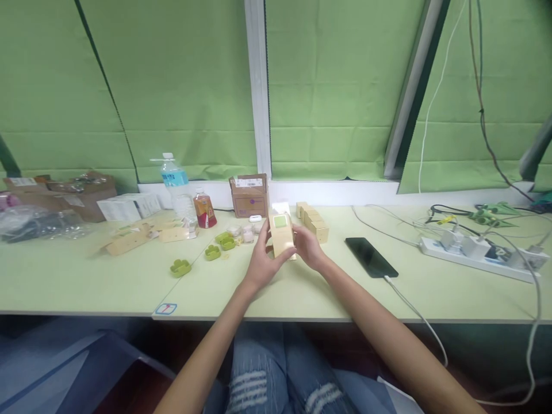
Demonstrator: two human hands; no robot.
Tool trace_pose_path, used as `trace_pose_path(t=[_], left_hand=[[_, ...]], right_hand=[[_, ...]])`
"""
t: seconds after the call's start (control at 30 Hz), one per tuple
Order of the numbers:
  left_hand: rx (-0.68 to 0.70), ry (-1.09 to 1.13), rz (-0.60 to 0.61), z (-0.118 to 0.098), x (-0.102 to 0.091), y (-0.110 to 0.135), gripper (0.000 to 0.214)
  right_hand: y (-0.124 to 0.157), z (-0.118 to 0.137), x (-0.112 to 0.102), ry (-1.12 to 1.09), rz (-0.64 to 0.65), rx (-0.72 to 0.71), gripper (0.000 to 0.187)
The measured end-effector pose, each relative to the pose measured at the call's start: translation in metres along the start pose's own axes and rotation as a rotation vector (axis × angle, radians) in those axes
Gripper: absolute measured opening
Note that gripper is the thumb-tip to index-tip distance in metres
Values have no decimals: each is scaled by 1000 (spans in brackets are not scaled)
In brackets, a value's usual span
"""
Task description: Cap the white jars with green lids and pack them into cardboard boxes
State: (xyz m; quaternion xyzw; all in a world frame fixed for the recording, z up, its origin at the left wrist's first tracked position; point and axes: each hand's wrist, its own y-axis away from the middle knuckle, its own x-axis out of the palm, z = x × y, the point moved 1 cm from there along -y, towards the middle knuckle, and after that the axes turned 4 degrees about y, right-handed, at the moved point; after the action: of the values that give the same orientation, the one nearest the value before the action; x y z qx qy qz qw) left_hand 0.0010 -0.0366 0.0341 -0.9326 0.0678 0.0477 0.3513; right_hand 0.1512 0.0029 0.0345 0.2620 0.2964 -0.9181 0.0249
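Ripped blue denim jeans (259, 368) closest in, the wearer's legs at six o'clock, below the edge of the pale yellow-green table (328, 299). Clock taken from the held item, twelve pointing away from the wearer.

Centre: pale yellow cardboard box (283, 237), oblong, a green square set in a white patch near its upper end. Both bare hands have hold of it above the near half of the table. Left hand (261, 263) wraps the left side, fingers curled, thumb laid across the lower front. Right hand (309, 248) half-curled, fingers against the right edge; its thumb hard to make out. Whether the box touches the tabletop, cannot tell.

Two o'clock, near: row of small yellow cardboard boxes (318, 229). Between three and four: flat black phone (371, 257), white cable at its near end. Three, well apart: long white plastic power strip (474, 261) with plugs in.

Between eight and nine: green flower-shaped containers (180, 268), three or so, strung along the table. Between nine and ten: red-labelled bottle (204, 209); ten, clear plastic bottle with blue label (175, 179). Between ten and eleven: brown cardboard carton (250, 198), upright against the wall side.
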Motion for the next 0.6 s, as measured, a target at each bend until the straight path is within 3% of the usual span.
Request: trace_pose_path(t=[0.1, 0.2, 0.27, 0.4, 0.5, 0.6], left_hand=[[-22, 0, 6, 4, 1, 1, 86], [21, -16, -51, 4, -2, 1, 89], [38, 2, -89, 4, -5, 0, 91], [48, -15, -50, 6, -6, 1, 94], [74, -49, -23, 8, -4, 3, 95], [114, -65, -12, 7, -7, 3, 93]], right_hand=[[2, 2, 7, -271, 96, 114, 55], [5, 5, 8, -381, 129, 59, 58], [8, 8, 5, -338, 65, -41, 55], [15, 12, 2, -165, -156, -245, 72], [17, 14, 5, -107, -168, -356, 58], [17, 17, 7, -150, -182, -375, 46]])
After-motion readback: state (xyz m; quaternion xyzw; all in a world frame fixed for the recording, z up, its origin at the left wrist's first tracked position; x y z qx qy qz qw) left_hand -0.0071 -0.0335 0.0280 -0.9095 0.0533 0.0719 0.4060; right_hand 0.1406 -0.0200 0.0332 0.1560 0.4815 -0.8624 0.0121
